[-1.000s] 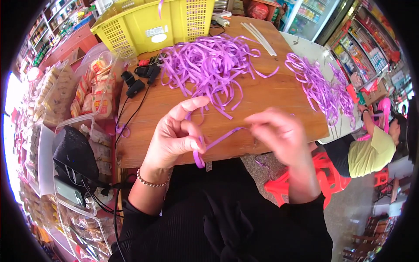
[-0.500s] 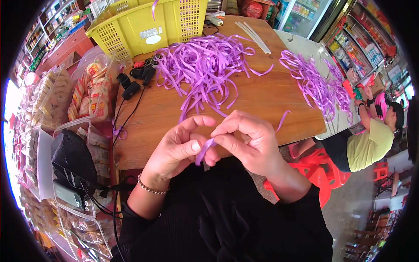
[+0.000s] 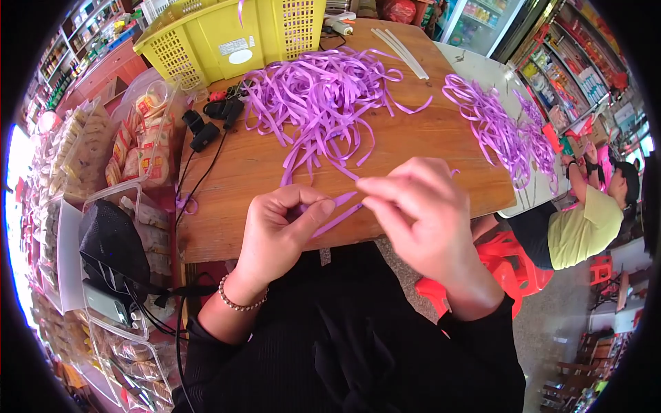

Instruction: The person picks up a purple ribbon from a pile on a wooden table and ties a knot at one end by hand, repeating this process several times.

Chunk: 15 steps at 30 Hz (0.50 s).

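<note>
My left hand [image 3: 279,230] and my right hand [image 3: 420,213] both pinch one purple ribbon strip [image 3: 339,219] over the near edge of a wooden table [image 3: 427,148]. The strip runs between the two sets of fingertips, a short way apart. A big tangled pile of purple ribbon strips [image 3: 320,93] lies on the table beyond my hands. A second purple pile [image 3: 492,127] lies at the table's right end and spills onto a white table.
A yellow plastic basket [image 3: 227,34] stands at the far left of the table. Black cables and plugs [image 3: 206,124] lie beside it. Snack packs fill racks [image 3: 138,151] on my left. A seated person in a yellow shirt [image 3: 585,227] is at the right, near red stools [image 3: 509,258].
My hands were apart, came together on the strip, and now have drawn slightly apart again with the strip stretched between them. My right hand has lifted a little toward the table.
</note>
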Each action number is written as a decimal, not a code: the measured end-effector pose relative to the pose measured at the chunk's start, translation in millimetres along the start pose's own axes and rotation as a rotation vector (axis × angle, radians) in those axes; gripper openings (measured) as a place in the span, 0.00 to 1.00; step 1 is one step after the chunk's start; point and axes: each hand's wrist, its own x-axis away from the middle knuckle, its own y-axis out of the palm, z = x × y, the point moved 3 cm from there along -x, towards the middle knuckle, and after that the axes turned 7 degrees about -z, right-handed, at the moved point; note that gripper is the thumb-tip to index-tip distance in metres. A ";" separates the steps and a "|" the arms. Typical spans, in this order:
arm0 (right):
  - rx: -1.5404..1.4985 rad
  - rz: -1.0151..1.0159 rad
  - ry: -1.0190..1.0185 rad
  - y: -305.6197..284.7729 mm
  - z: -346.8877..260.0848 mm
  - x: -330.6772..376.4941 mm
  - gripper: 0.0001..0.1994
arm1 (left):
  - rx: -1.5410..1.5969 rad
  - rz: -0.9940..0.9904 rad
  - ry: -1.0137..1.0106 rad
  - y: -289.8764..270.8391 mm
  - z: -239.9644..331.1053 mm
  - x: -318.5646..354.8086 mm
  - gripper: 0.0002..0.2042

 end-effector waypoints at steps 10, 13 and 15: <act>0.215 -0.065 -0.183 23.5 -2.8 3.8 0.11 | -0.023 0.007 0.061 10.6 5.4 2.4 0.04; 0.164 0.094 -0.186 25.9 3.9 7.7 0.11 | 0.271 -0.027 -0.075 13.0 2.3 3.7 0.07; 0.001 0.222 -0.218 30.0 9.0 13.4 0.11 | 0.674 -0.232 -0.261 15.6 -15.7 5.6 0.11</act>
